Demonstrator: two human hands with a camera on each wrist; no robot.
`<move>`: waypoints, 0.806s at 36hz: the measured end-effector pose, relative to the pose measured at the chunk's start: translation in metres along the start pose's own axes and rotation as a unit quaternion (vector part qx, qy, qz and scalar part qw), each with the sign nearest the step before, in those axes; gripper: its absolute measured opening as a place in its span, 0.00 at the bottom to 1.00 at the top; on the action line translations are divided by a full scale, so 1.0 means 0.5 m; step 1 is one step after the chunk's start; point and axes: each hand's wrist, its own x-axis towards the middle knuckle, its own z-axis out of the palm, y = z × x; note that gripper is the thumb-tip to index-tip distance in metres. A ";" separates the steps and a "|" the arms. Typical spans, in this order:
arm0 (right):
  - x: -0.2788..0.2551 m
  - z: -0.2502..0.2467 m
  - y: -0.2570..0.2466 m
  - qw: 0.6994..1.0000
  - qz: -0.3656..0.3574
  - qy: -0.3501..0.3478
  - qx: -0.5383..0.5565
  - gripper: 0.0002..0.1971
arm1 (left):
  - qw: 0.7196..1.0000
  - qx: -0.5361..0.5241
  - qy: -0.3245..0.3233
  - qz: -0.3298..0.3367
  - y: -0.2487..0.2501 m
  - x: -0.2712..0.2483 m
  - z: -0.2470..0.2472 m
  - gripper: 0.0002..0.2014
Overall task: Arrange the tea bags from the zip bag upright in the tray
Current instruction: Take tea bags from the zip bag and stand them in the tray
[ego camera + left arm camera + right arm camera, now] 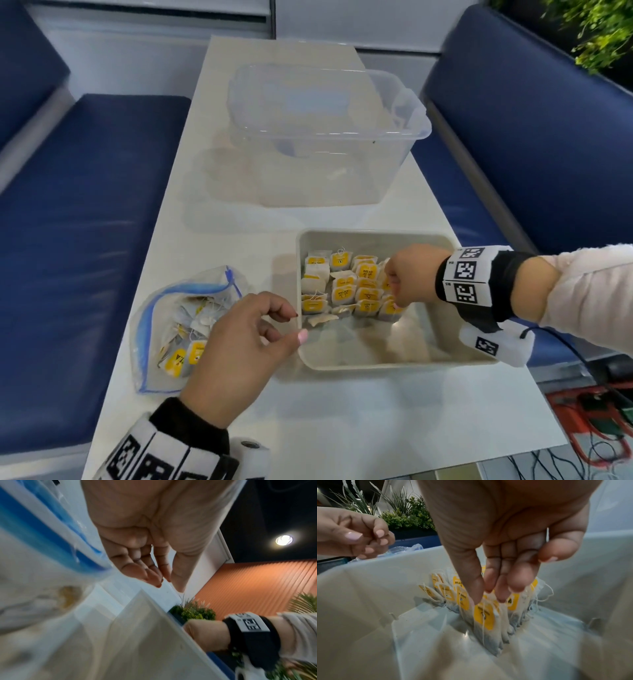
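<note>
Readable text: "RELAX" in black on the yellow tags of the tea bags (346, 291) standing in the tray (376, 363); clearest on two tags in the head view. Right wrist view gives a partial "RELAX" on one yellow tag (457, 584), cut off by the thumb. Smaller print under it is too blurred to read. Tags in the zip bag (178, 329): print not legible. Wrist bands (462, 277) carry black-and-white square code markers, no legible words.

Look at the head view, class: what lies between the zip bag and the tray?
The left hand hovers there, holding nothing, over a bare strip of white table. The zip bag sits left of it, the tray right.
</note>
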 end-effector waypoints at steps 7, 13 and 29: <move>-0.038 -0.056 -0.015 0.995 -0.015 0.086 0.054 0.11 | 0.984 0.106 0.142 0.009 -0.020 -0.005 -0.123 0.13; -0.079 -0.144 -0.132 0.968 -0.110 0.169 0.148 0.12 | 0.958 0.246 0.135 -0.060 -0.102 -0.036 -0.194 0.23; -0.019 -0.073 -0.484 0.970 -0.237 0.046 0.026 0.15 | 0.984 0.135 0.089 -0.073 -0.132 -0.076 -0.169 0.31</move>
